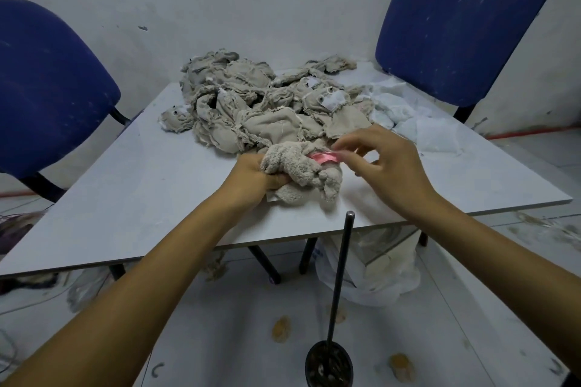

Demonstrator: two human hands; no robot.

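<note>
Beige fuzzy plush toy (303, 171) gripped in the left hand (254, 173); fingers (342, 144) of the right hand (386, 163) pinch its pink satin ribbon (323, 158). White plastic bag (377, 287) below holds beige fabric (377, 242); flat toy skins (251, 104) heaped behind.

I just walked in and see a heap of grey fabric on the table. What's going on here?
A person is working on a beige plush toy at the near side of the white table. The left hand grips the toy, while the right hand pinches the pink ribbon on it. Behind the toy lies a pile of flat plush skins that look unstuffed, with white fluffy material to the pile's right.
</note>
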